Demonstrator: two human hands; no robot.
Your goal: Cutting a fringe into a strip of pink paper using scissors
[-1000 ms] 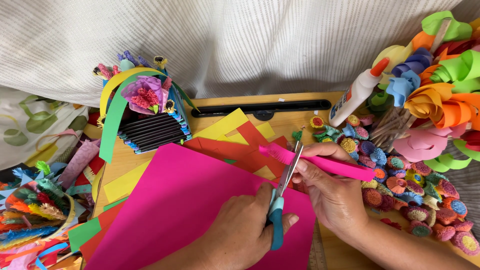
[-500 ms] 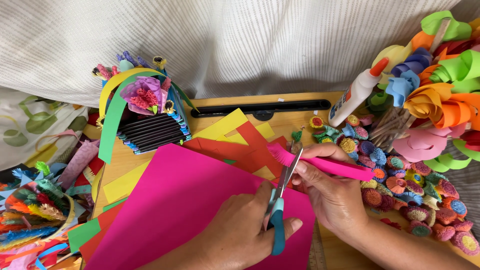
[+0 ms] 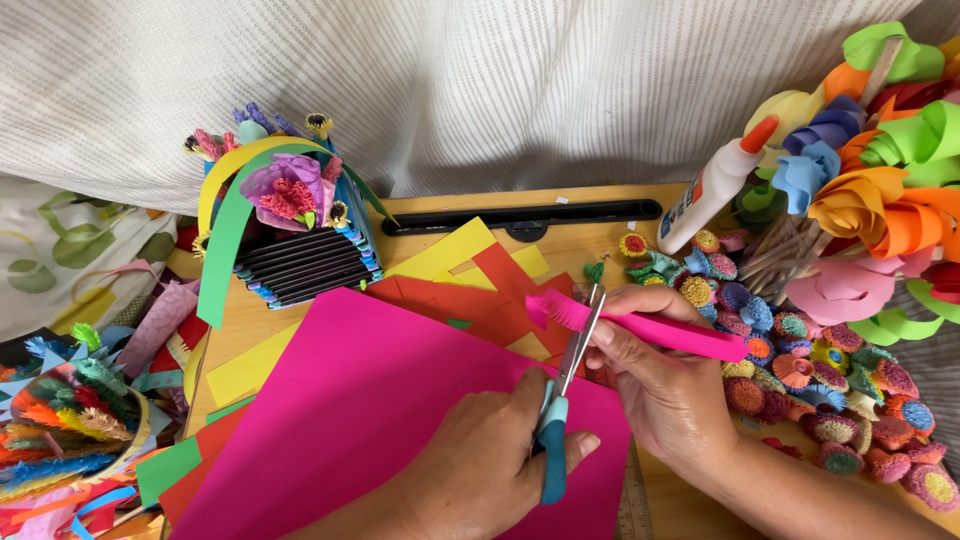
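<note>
1. At the far left a basket of fringed paper strips point(image 3: 70, 420) sits off the bench edge, well apart from the cutting.
2. Behind it stands a small paper basket with a yellow-green handle point(image 3: 285, 235), a paper flower tucked in its top.
3. A large pink paper sheet point(image 3: 370, 420) lies across the wooden bench point(image 3: 260, 320), over red and yellow sheets point(image 3: 470, 265).
4. The left hand point(image 3: 480, 470) works teal-handled scissors point(image 3: 560, 400); its fingers are curled through and around the handles, gripping them firmly. The blades are only narrowly parted, their tips reaching up to the strip.
5. The pink paper strip point(image 3: 650, 330) lies just right of the blades, its left end already snipped into a fine fringe.
6. The right hand point(image 3: 670, 390) pinches that strip, thumb and fingers closed on it close beside the blades.
7. Risk, as I judge it: the pinching fingers sit very near the cutting edge, so a snip taken too far along could nick them. A cut run too deep would sever the fringe instead of feathering it.
8. To the right lie many small quilled paper flowers point(image 3: 800, 370), near enough for a sleeve or the strip's tail to scatter them.
9. A white glue bottle with an orange cap point(image 3: 715, 190) leans by rolled paper blooms point(image 3: 880, 200) and could tip if bumped.
</note>
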